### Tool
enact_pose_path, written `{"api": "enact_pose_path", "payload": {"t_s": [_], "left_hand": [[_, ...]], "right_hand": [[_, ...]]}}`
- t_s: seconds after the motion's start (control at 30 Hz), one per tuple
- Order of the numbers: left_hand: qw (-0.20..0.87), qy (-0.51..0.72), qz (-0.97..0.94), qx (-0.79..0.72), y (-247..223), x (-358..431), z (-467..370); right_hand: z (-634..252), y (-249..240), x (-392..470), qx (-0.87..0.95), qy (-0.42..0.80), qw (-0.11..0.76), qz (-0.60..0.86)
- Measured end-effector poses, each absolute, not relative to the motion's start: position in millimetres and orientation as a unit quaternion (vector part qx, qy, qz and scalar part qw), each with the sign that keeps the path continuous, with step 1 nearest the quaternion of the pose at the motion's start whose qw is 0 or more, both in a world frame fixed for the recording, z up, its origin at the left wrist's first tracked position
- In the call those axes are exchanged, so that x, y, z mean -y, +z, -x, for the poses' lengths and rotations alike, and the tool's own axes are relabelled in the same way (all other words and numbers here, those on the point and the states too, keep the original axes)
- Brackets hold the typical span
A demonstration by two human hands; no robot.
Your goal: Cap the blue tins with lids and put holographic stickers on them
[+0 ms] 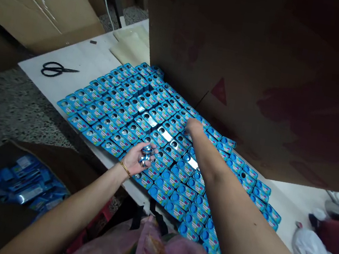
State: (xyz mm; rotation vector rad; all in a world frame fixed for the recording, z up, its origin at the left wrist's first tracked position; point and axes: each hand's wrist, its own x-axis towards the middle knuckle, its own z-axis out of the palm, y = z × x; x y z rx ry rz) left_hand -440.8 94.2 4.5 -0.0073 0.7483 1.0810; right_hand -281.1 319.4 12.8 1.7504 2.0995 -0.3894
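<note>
Rows of small blue printed boxes lie side by side, each with a round spot near one end. Many of those spots at the far and left side look dark or shiny; the ones at the near right look plain blue. My left hand, with a gold bracelet at the wrist, is palm up over the near rows. Its fingers curl round several shiny silver balls. Farther back, my right hand is lowered onto the boxes near the middle. Its fingers are bent down and closed, and whatever they hold is hidden.
Black scissors lie on the white table at the left. A large cardboard carton stands along the far side. An open carton with blue packages is at the lower left. White plastic bags are at the right.
</note>
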Motion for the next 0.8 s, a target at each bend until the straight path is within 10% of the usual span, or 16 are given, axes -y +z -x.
{"api": "enact_pose_path", "payload": {"t_s": [0.8], "left_hand": [[0.738,0.494,-0.051,-0.457,-27.1,-97.1,391.0]], "right_hand": [[268.9,6.5,-142.3,-0.791,-0.359,-0.188,-0.458]]}}
